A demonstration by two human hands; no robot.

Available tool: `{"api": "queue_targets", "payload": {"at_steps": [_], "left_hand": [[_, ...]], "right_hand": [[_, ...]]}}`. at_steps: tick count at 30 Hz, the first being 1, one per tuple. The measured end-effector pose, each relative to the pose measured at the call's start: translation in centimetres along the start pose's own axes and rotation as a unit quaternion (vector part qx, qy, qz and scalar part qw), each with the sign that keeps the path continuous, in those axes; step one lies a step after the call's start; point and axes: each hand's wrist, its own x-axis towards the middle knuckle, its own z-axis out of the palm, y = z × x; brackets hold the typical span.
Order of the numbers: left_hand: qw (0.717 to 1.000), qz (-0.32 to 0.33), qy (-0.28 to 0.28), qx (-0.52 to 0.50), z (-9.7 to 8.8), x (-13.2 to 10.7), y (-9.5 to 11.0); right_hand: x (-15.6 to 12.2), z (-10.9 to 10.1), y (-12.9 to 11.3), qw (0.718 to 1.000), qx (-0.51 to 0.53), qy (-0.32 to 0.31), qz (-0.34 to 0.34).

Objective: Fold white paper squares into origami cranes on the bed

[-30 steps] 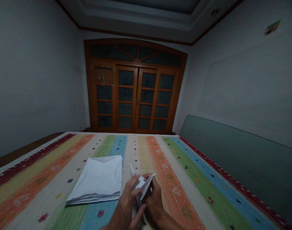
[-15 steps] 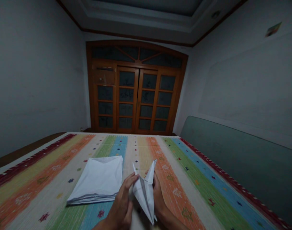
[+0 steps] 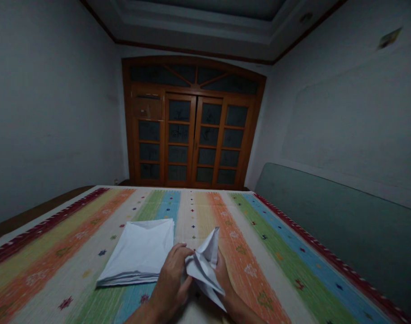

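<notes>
Pointed, creased piece of folded white paper (image 3: pixel 203 270) is held up over the near middle of the striped multicoloured cloth (image 3: pixel 279 270), its folds gaping between flaps; the person's left hand (image 3: pixel 173 278) pinches its left edge between bunched fingers and thumb, while the right hand (image 3: pixel 225 275) supports the right side, fingertips hidden behind paper, their closure impossible to tell. Flat, squarish stack of white folded sheets (image 3: pixel 138 252) lies just left of the left hand, layered edge facing the person. Rightward, cloth stripes run well past the right hand to a dark-red border beside an upright grey-green panel (image 3: pixel 327 207).
</notes>
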Motion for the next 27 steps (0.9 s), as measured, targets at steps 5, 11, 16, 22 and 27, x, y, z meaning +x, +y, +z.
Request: {"api": "queue_targets", "payload": {"at_steps": [5,11,16,22,27], "left_hand": [[0.996,-0.061,-0.018,-0.055,-0.4,0.5,0.8],[0.994,-0.081,-0.010,-0.077,-0.7,0.9,1.3],[0.990,-0.104,-0.038,-0.086,-0.3,0.5,0.5],[0.993,-0.098,-0.044,-0.056,-0.7,1.1,1.1],[0.995,-0.075,-0.060,0.005,-1.2,1.5,1.6]], "right_hand": [[0.0,0.0,0.8,0.999,-0.006,-0.031,0.013],[-0.2,0.1,0.8,1.000,-0.024,-0.005,0.012],[-0.3,0.2,0.0,1.000,-0.013,-0.012,0.017],[-0.2,0.2,-0.3,1.000,-0.005,-0.001,0.009],[-0.4,0.1,-0.8,1.000,0.009,-0.005,0.005]]}}
